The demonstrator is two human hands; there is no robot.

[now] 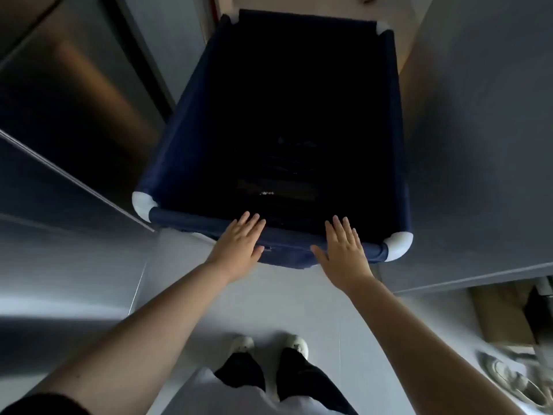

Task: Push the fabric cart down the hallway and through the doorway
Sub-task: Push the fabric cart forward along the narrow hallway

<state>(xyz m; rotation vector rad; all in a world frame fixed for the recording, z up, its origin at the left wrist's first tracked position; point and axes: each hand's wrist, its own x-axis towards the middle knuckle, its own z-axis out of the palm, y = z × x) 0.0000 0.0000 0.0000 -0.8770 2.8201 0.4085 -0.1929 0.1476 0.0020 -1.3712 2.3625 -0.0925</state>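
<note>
A deep navy-blue fabric cart (185,136) with white plastic corner joints stands in front of me in a narrow hallway; its inside is dark and I cannot tell what lies in it. My left hand (239,244) lies flat over the cart's near rim, fingers spread and pointing forward. My right hand (344,250) rests the same way on the near rim, a little left of the white near-right corner (399,245). Neither hand is curled around the rim. The cart's far end reaches a brighter, beige-floored opening (404,55) ahead.
Grey walls (478,145) close in on both sides of the cart. A dark door or panel with a brownish sheen (98,94) sits at the left. Cardboard boxes (502,313) and shoes (514,381) lie at the lower right. My own feet in white shoes (269,345) stand on pale floor tiles.
</note>
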